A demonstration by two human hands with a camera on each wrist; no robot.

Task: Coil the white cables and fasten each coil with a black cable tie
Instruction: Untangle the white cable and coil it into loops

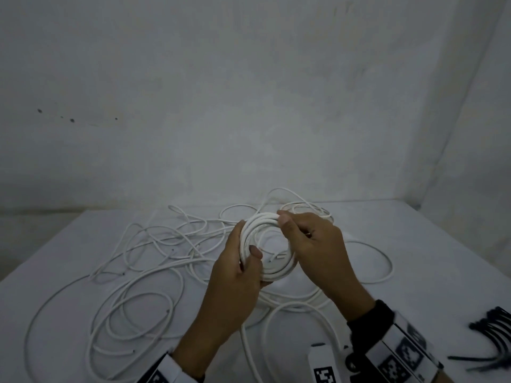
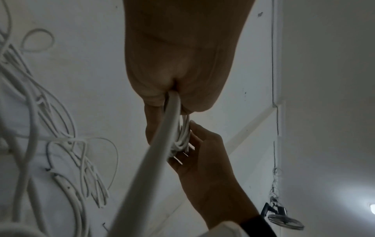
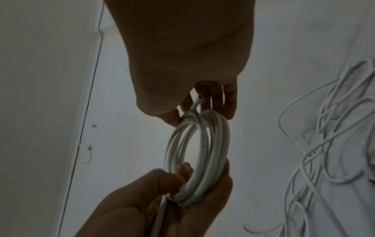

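A white cable coil (image 1: 265, 246) of several turns is held above the table between both hands. My left hand (image 1: 239, 268) grips its near-left side, thumb laid over the turns and fingers behind. My right hand (image 1: 309, 239) pinches the coil's far top edge between thumb and fingertips. A short cable end (image 1: 276, 257) pokes into the coil's hole. In the right wrist view the coil (image 3: 199, 158) stands on edge between the two hands. In the left wrist view a cable strand (image 2: 158, 154) runs from the left hand's grip toward the camera. Black cable ties (image 1: 492, 338) lie at the table's right edge.
Loose white cables (image 1: 143, 261) sprawl in loops over the white table (image 1: 414, 244), left of and beneath the hands, with more loops (image 1: 370, 261) to the right. A grey wall stands behind the table. A small fan (image 2: 284, 219) shows in the left wrist view.
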